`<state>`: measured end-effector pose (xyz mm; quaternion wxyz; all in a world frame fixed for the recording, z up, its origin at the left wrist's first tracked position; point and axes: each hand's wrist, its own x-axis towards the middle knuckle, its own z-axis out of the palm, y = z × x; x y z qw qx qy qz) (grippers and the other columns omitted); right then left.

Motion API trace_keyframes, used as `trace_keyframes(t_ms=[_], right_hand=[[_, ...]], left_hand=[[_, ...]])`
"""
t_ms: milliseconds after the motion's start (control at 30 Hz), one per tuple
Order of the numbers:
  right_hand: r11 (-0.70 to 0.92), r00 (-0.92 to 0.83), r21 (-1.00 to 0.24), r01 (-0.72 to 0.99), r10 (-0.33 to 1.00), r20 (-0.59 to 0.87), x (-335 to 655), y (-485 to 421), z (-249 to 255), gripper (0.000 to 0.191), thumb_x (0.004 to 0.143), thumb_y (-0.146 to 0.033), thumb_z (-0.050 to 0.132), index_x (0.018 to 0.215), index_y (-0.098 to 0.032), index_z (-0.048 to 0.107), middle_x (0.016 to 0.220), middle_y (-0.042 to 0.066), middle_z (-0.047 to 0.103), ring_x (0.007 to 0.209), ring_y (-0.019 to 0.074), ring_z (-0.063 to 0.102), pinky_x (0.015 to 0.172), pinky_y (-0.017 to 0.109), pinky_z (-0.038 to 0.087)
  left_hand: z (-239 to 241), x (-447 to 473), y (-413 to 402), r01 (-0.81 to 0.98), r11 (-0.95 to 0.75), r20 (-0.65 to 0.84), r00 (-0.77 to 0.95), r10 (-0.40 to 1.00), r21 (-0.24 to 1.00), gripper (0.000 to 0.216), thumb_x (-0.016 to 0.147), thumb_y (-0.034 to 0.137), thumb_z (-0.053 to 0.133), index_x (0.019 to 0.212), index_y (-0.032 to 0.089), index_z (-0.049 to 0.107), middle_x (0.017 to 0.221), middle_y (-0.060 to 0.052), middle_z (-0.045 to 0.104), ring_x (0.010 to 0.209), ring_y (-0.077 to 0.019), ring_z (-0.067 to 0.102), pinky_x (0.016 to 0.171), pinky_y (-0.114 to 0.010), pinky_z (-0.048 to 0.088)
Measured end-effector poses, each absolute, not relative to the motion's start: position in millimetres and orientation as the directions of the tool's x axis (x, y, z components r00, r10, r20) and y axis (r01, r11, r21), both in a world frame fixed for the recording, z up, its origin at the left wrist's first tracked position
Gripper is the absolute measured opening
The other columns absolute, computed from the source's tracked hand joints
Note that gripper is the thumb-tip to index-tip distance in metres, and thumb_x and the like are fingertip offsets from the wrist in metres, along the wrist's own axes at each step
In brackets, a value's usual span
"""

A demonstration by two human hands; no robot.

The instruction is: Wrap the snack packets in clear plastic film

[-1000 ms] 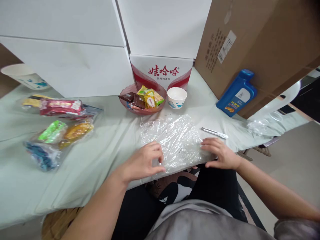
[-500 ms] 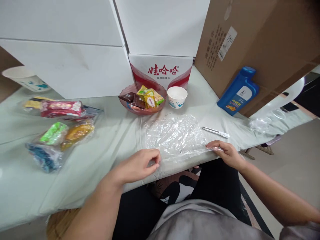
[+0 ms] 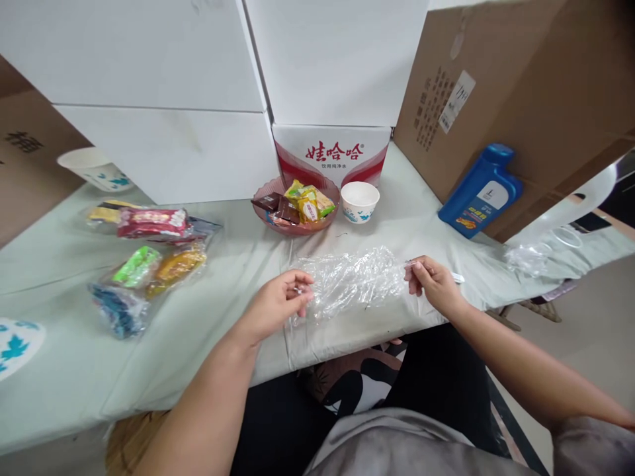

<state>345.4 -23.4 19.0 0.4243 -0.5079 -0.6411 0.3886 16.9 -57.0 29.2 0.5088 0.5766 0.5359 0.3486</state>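
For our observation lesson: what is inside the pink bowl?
Dark brown packets and yellow-green packets lie in the pink bowl; whatever is beneath them is covered from view.

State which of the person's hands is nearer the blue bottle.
Right. The right hand is in front of the bottle, slightly to its left; the left hand is much farther left, at the film's left edge.

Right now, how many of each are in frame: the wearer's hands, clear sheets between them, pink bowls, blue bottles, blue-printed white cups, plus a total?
Left hand, right hand: 2
Clear sheet: 1
Pink bowl: 1
Blue bottle: 1
Blue-printed white cups: 3, one cut off at left
Total: 8
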Motion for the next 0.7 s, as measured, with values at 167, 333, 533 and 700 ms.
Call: trace_keyframes(t_ms=[167, 333, 533, 700], right_hand=[[0.148, -0.066, -0.728, 0.669, 0.988, 0.14, 326, 6, 11, 0.033, 0.094, -0.047, 0.042, 0.09, -0.019, 0.06, 0.069, 0.001, 0.065, 0.053, 0.0148, 0.059, 0.052, 0.026, 0.044], [0.145, -0.117, -0.309, 0.94, 0.987, 0.107, 314, 12, 12, 0.025, 0.096, -0.029, 0.041, 0.104, -0.02, 0.062, 0.088, 0.006, 0.073, 0.082, 0.0222, 0.067, 0.072, 0.029, 0.044], [0.117, -0.115, -0.059, 0.991, 0.993, 0.039, 308, 11, 11, 0.029, 0.1, -0.032, 0.034, 0.111, -0.019, 0.057, 0.087, 0.01, 0.074, 0.079, 0.0244, 0.069, 0.066, 0.029, 0.04], [0.142, -0.142, 0.004, 0.99, 0.989, 0.031, 307, 14, 6, 0.027, 0.1, -0.031, 0.034, 0.111, -0.018, 0.054, 0.088, 0.01, 0.074, 0.08, 0.0245, 0.07, 0.065, 0.029, 0.04]], left_hand=[[9, 14, -39, 0.413, -0.012, 0.1, -0.191, 0.976, 0.911, 0.023, 0.081, 0.041, 0.055, 0.086, 0.019, 0.055, 0.066, 0.002, 0.062, 0.048, -0.0107, 0.055, 0.052, -0.024, 0.043], [-4, 14, -29, 0.625, 0.0, 0.226, -0.283, 0.932, 0.781, 0.022, 0.08, 0.037, 0.056, 0.096, 0.021, 0.055, 0.067, 0.003, 0.065, 0.058, -0.0143, 0.06, 0.064, -0.026, 0.044], [-13, 12, -21, 0.62, 0.037, 0.232, -0.348, 0.908, 0.784, 0.018, 0.08, 0.035, 0.056, 0.09, 0.023, 0.048, 0.075, 0.001, 0.066, 0.061, -0.0147, 0.063, 0.063, -0.025, 0.045], [-18, 11, -19, 0.668, 0.036, 0.243, -0.32, 0.916, 0.744, 0.015, 0.08, 0.033, 0.056, 0.079, 0.023, 0.045, 0.076, 0.001, 0.066, 0.061, -0.0143, 0.063, 0.061, -0.025, 0.046]])
